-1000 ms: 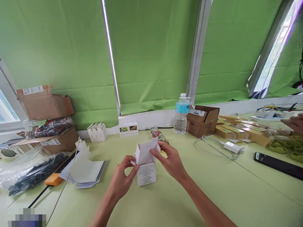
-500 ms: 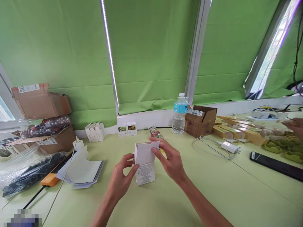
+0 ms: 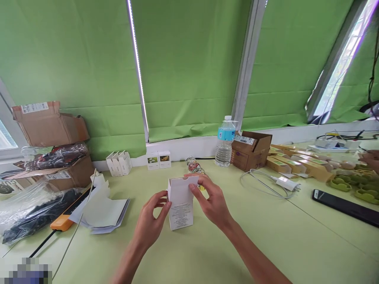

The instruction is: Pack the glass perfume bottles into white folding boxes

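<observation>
A small white carton [image 3: 181, 215] with fine printed text on its lower front stands upright on the table in front of me. My left hand [image 3: 151, 217] holds its left edge, with the thumb at the front and the fingers at the side and behind. On the upper right, my right hand [image 3: 211, 199] pinches the plain white top part, thumb in front and fingers behind. That part has a small notch in its top edge and rises in line with the printed face. Behind the carton lie some shiny wrapped items [image 3: 194, 165], partly hidden by my right hand.
Two small picture boxes [image 3: 159, 160] and several white cartons [image 3: 119, 163] stand at the back. A water bottle [image 3: 225, 144] stands beside a brown box [image 3: 251, 150]. Papers [image 3: 103, 213] lie left; a charger [image 3: 286, 183], phone [image 3: 345, 207] and another person's hand [image 3: 371, 157] are right.
The carton's white top part was tilted out from the printed face and now lies flush with it. Both hands keep their hold. The other person's hand at far right has shifted down.
</observation>
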{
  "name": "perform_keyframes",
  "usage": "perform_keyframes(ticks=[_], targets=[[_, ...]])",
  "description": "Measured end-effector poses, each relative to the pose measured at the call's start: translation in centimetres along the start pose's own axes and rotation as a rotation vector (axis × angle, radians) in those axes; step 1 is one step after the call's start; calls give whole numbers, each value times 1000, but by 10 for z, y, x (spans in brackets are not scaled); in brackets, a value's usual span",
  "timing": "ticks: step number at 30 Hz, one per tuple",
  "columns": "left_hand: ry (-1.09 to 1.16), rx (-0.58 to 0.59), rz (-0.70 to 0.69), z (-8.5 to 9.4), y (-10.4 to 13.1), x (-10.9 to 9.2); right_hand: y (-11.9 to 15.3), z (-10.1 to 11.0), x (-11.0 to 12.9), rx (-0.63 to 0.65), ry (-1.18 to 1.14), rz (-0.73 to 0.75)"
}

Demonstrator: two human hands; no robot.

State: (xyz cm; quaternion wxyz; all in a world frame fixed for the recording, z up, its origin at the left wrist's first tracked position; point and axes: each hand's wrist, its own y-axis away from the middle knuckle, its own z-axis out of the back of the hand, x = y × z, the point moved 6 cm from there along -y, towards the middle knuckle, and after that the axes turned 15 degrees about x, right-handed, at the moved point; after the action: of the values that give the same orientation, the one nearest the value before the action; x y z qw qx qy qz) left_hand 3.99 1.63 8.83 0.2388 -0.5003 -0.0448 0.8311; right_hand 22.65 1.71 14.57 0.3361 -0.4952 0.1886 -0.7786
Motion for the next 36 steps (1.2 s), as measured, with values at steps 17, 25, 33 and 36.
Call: perform_keyframes(ticks=[17,25,33,36], targets=[[-16,48,-6,-4,0,0,3,-6,-6,92,189,22],[23,37,-2,-4,0,-2,4,-11,0,77,262,93],[-12,8,20,-2,1,5,5,-21,-5,264,364,113],[-43,14,16,-2,1,6,6,-22,-7,303,367,96]])
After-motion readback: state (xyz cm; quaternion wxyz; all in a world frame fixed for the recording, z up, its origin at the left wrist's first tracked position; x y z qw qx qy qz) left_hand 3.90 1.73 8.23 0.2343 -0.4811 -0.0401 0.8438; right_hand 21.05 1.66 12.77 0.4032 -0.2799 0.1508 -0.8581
